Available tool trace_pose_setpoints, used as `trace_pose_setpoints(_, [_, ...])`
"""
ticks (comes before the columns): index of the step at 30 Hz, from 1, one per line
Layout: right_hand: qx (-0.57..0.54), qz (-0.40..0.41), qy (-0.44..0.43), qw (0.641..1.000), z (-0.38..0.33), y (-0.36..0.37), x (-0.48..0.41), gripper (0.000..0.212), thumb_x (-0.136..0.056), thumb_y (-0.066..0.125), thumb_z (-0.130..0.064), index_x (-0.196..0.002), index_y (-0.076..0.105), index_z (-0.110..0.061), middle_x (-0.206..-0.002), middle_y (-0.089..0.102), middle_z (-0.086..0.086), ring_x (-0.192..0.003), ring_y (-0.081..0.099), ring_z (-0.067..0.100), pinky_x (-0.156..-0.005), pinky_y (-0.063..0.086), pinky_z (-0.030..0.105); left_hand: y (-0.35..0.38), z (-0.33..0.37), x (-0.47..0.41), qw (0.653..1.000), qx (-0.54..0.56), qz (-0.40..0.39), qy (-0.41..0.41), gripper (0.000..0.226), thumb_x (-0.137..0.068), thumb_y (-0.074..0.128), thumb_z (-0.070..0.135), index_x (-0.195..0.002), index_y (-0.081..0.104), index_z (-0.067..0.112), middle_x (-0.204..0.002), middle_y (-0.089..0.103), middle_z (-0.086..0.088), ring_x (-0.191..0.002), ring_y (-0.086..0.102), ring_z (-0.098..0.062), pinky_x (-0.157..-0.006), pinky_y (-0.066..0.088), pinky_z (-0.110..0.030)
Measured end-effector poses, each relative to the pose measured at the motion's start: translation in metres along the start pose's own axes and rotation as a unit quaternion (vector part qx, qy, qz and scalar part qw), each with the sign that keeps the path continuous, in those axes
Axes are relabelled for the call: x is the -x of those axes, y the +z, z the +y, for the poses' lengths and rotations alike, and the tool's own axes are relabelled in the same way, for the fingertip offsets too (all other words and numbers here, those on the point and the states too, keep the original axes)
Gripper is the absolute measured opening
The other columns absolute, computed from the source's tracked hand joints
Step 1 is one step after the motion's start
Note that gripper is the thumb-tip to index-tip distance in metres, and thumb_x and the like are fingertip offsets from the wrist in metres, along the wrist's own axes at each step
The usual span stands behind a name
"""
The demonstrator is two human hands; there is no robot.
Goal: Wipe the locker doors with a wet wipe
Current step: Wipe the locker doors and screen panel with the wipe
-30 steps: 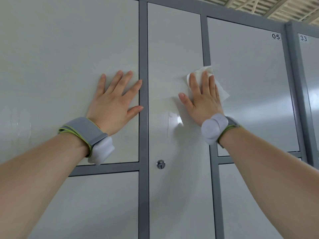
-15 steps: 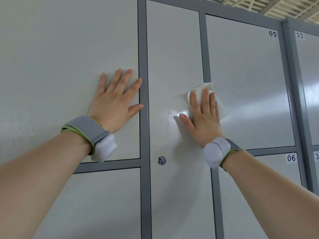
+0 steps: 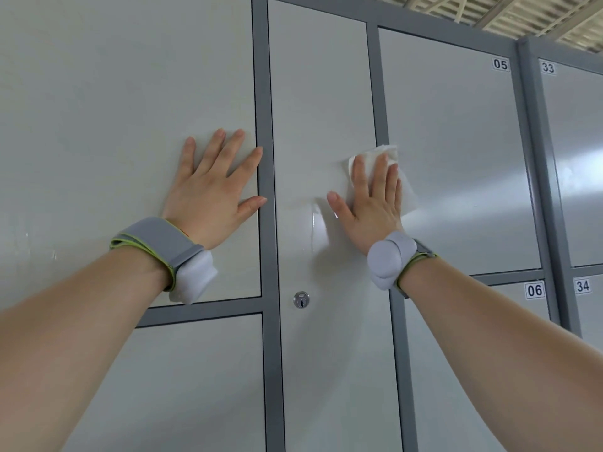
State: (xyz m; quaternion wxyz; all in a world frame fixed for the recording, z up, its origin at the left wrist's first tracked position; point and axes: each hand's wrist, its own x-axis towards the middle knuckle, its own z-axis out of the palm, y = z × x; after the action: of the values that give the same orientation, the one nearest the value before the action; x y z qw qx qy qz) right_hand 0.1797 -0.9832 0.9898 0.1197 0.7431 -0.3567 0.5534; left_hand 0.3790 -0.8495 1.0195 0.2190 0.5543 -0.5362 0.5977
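Note:
A white wet wipe (image 3: pixel 390 158) lies flat against the tall narrow middle locker door (image 3: pixel 319 93), overlapping the grey frame strip to its right. My right hand (image 3: pixel 372 203) presses on the wipe with straight fingers, thumb spread to the left. A shiny wet streak (image 3: pixel 318 226) shows on the door just left of that hand. My left hand (image 3: pixel 212 190) rests flat with spread fingers on the large locker door on the left (image 3: pixel 114 109), its thumb tip at the grey frame.
A round key lock (image 3: pixel 301 300) sits on the middle door below the hands. Doors numbered 05 (image 3: pixel 500 64), 06 (image 3: pixel 534 290), 33 (image 3: pixel 548 67) and 34 (image 3: pixel 582 286) stand to the right. Grey frame strips (image 3: pixel 266 288) separate the doors. A corrugated ceiling (image 3: pixel 522 14) shows above.
My right hand slid the wipe down the middle door, then back up a little. The left hand has stayed flat on the left door.

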Motion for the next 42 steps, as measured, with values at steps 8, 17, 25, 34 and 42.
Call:
trace_pose_setpoints(8, [0.024, -0.053, -0.136, 0.989, -0.007, 0.016, 0.051, 0.093, -0.068, -0.013, -0.083, -0.143, -0.021, -0.029, -0.154, -0.025, 0.013, -0.137, -0.034, 0.025, -0.107, -0.029, 0.030, -0.003, 0.002, -0.001, 1.000, 0.006, 0.015, -0.003, 0.066, -0.093, 0.049, 0.046, -0.148, 0.029, 0.015, -0.157, 0.012, -0.014, -0.145, 0.008, -0.033, -0.114, -0.002, -0.052])
trace_pose_setpoints(17, [0.011, -0.051, -0.058, 0.997, -0.004, -0.007, 0.020, 0.078, -0.089, 0.022, -0.070, -0.151, -0.003, -0.029, -0.157, -0.019, 0.012, -0.143, -0.022, 0.028, -0.109, -0.023, 0.028, -0.012, -0.008, 0.009, 1.000, -0.009, 0.026, 0.003, 0.071, -0.092, 0.048, 0.046, -0.147, 0.028, 0.007, -0.156, 0.016, -0.016, -0.144, 0.010, -0.034, -0.114, 0.000, -0.053])
trace_pose_setpoints(25, [0.021, -0.044, -0.104, 0.993, -0.031, 0.007, 0.023, 0.080, -0.090, 0.020, -0.068, -0.151, -0.007, -0.024, -0.155, -0.021, 0.017, -0.141, -0.025, 0.032, -0.113, -0.020, 0.037, -0.012, -0.012, 0.022, 1.000, -0.008, 0.008, 0.000, 0.075, -0.092, 0.050, 0.043, -0.146, 0.025, -0.002, -0.157, 0.014, -0.015, -0.145, 0.008, -0.032, -0.115, -0.002, -0.049])
trace_pose_setpoints(34, [0.065, -0.050, -0.249, 0.965, -0.015, 0.020, 0.059, 0.087, -0.082, -0.003, -0.076, -0.151, 0.005, -0.023, -0.157, -0.011, 0.016, -0.144, -0.017, 0.030, -0.117, -0.013, 0.038, -0.012, -0.015, 0.027, 1.000, -0.012, -0.001, -0.005, 0.076, -0.091, 0.050, 0.043, -0.145, 0.024, -0.005, -0.156, 0.015, -0.017, -0.145, 0.010, -0.032, -0.115, -0.002, -0.047])
trace_pose_setpoints(42, [0.069, -0.003, -0.061, 0.996, -0.027, -0.001, 0.022, 0.077, -0.091, 0.023, -0.067, -0.152, 0.001, -0.025, -0.158, -0.009, 0.016, -0.145, -0.012, 0.031, -0.118, -0.007, 0.035, -0.014, -0.018, 0.030, 0.999, -0.006, -0.031, -0.011, 0.080, -0.091, 0.042, 0.048, -0.148, 0.015, 0.000, -0.158, 0.007, -0.013, -0.146, 0.003, -0.029, -0.115, -0.006, -0.045])
